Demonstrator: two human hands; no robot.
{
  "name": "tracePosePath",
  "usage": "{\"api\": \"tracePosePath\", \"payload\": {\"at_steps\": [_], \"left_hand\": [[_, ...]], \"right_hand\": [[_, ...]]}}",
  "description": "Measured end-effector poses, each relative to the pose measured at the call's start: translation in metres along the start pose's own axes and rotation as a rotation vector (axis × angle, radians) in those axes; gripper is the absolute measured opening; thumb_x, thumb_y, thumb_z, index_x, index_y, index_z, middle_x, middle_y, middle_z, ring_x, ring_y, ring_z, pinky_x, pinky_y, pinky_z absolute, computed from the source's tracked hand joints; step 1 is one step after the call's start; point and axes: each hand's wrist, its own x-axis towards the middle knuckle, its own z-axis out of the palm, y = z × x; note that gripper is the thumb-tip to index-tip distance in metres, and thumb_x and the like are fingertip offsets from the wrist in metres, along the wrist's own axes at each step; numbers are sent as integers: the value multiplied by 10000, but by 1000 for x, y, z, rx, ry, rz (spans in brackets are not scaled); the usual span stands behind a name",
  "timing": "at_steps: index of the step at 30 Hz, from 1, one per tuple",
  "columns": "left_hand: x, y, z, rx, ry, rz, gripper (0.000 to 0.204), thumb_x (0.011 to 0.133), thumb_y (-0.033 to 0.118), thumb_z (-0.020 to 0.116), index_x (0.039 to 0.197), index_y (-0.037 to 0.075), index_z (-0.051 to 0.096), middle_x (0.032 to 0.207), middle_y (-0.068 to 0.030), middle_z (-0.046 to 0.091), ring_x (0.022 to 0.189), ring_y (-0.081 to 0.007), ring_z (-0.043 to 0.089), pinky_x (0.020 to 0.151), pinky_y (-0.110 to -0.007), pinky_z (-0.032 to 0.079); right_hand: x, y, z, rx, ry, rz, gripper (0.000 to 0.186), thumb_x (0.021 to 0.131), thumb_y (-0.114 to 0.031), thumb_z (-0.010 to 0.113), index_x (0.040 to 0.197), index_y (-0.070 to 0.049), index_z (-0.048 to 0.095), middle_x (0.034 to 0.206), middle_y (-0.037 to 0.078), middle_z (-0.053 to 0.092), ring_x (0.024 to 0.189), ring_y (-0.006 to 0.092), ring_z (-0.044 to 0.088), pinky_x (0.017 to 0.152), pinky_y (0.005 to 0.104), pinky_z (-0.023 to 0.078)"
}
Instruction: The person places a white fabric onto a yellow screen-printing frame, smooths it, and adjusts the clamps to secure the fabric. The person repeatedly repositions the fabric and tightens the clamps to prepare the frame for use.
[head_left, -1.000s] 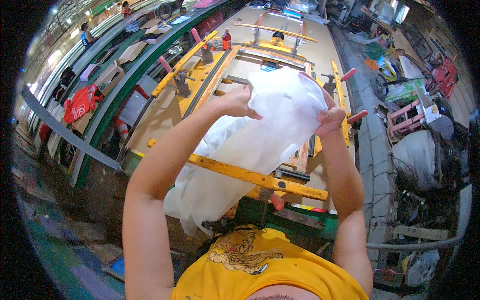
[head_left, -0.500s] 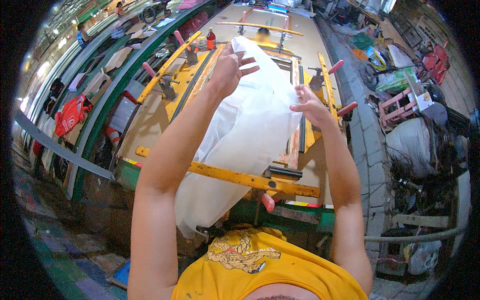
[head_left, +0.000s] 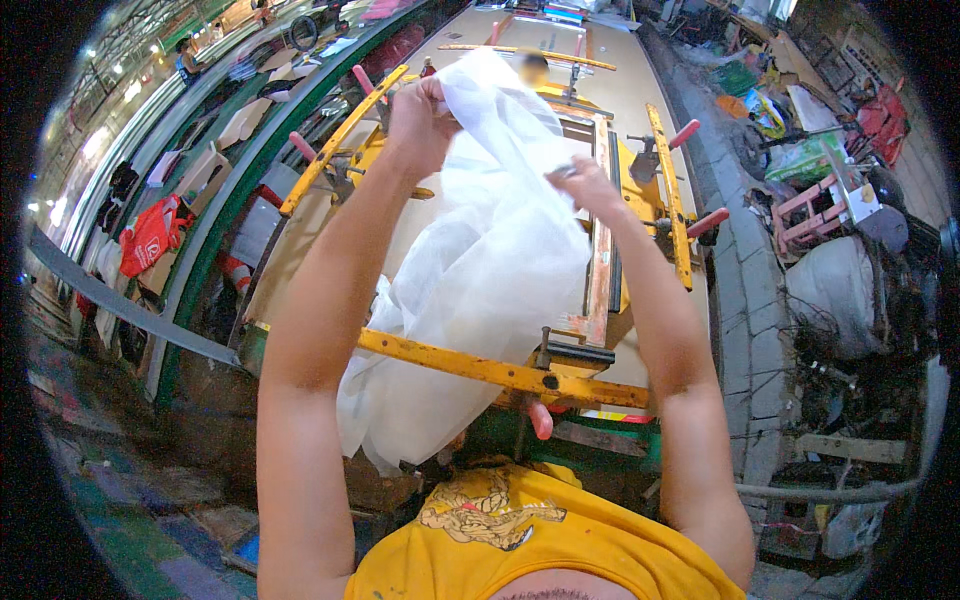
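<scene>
A sheer white mesh cloth (head_left: 490, 270) hangs between my arms, draped over a wooden frame (head_left: 601, 230) on the table and down past its near edge. My left hand (head_left: 424, 125) is closed on the cloth's upper left corner, held up above the frame. Further right, my right hand (head_left: 588, 187) pinches the cloth's right edge, slightly blurred. Most of the frame lies hidden beneath the cloth. Yellow clamp bars with pink handles surround it: a near bar (head_left: 510, 375), a left bar (head_left: 340, 142), a right bar (head_left: 668, 190) and a far bar (head_left: 530, 57).
A brown board-topped table (head_left: 625, 70) stretches away from me. Left of it runs a green metal rail (head_left: 190, 300) with a red bag (head_left: 152, 236) beyond. On the right are paving blocks (head_left: 745, 290), a pink stool-like frame (head_left: 808, 215) and piled clutter.
My left hand has moved left, lifting the cloth's corner higher and now closing on it. My right hand has shifted left and up. The cloth is bunched more between them.
</scene>
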Motion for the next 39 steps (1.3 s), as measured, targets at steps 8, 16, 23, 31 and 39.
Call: {"api": "tracePosePath", "payload": {"at_steps": [8, 16, 23, 31, 39], "left_hand": [[-4, 5, 39, 515, 417, 149, 153, 836, 92, 582, 977, 48, 540, 882, -67, 588, 774, -183, 605, 758, -382, 543], [2, -11, 65, 874, -1, -149, 168, 799, 76, 634, 903, -20, 724, 870, -64, 718, 755, -140, 667, 748, -294, 546], [-6, -14, 56, 903, 107, -229, 150, 850, 127, 666, 878, 0, 741, 781, -12, 682, 681, -102, 591, 625, -276, 460], [-30, -21, 47, 1029, -86, -93, 246, 962, 269, 700, 886, 36, 730, 775, 33, 615, 664, -85, 528, 607, -276, 424], [-67, -1, 48, 1014, -194, -520, 277, 861, 238, 785, 1037, 32, 728, 888, -21, 709, 779, -136, 630, 708, -297, 492]], "right_hand": [[-4, -68, -71, -119, 250, -201, 473, 874, -321, 774, 1283, -97, 693, 1095, 110, 704, 947, 165, 660, 752, 337, 565], [1, -96, -44, -23, -81, -697, 446, 800, -191, 803, 1217, -97, 678, 1502, 108, 500, 1405, 270, 443, 1163, 455, 388], [-23, -109, -14, 375, -112, -588, 273, 906, -198, 759, 1115, -50, 665, 1195, 101, 698, 1160, 200, 623, 1044, 371, 480], [-49, -112, -18, -208, -183, -286, 425, 852, -398, 796, 1058, -34, 723, 921, 99, 727, 742, 179, 675, 705, 346, 543], [-64, -42, -81, -17, -188, -55, 458, 920, -413, 730, 1082, 14, 697, 908, 59, 695, 840, 151, 644, 734, 305, 504]]}}
